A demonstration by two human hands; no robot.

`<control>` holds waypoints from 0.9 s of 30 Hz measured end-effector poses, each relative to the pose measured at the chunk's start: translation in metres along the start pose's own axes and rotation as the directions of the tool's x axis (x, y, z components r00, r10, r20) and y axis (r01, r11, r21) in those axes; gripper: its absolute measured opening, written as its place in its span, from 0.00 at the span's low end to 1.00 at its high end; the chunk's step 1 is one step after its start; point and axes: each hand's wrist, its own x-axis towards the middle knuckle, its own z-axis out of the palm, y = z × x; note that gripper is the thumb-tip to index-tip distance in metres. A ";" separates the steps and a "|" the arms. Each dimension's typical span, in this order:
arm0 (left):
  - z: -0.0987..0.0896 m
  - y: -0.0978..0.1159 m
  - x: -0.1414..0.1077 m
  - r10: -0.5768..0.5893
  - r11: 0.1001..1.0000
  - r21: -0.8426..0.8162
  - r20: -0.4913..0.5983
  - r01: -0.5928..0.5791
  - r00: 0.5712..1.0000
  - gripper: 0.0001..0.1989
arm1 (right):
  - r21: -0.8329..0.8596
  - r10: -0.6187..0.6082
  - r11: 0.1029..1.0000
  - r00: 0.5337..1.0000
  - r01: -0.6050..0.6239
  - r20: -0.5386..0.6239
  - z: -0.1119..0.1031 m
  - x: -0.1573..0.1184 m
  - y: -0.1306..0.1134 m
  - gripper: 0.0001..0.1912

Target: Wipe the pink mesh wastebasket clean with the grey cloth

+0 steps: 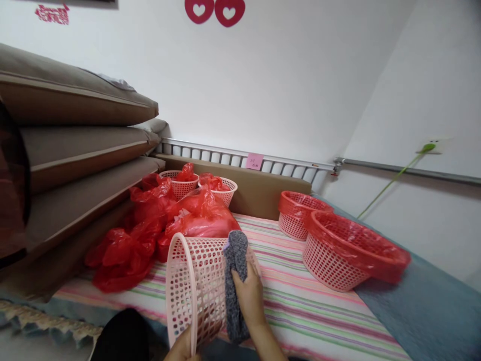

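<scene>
A pink perforated plastic basket point(208, 281) is held tipped on its side, its open rim facing left. My left hand point(183, 345) is closed round the lower part of that rim, with some fingers hidden behind the plastic. In my right hand point(250, 296) is a fuzzy grey cloth point(236, 286), pressed against the basket's outer side toward its base. The thumb lies across the cloth. Just beyond the basket lie bulging red plastic bags point(205, 213).
Two pink baskets lined with red bags point(338, 250) stand at right on a striped sheet point(300, 311). More baskets point(221, 188) holding red plastic sit at the back. Stacked cushions point(82, 145) rise at left; a radiator point(225, 156) lines the wall.
</scene>
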 end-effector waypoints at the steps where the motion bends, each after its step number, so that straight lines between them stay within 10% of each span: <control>1: 0.002 0.003 0.001 0.010 1.000 -0.029 -0.020 -0.011 1.000 0.27 | 0.007 0.002 1.000 0.999 -0.002 0.040 0.001 -0.005 -0.010 0.18; 10: 0.002 0.018 0.001 -0.041 0.999 -0.030 -0.062 0.039 0.997 0.35 | 0.068 -0.149 0.988 0.978 0.140 0.146 0.007 -0.051 -0.082 0.18; 27: -0.001 -0.005 -0.002 -0.069 0.996 -0.053 -0.013 0.068 0.998 0.28 | -0.086 -0.129 0.987 0.990 0.133 0.049 0.010 -0.014 -0.024 0.14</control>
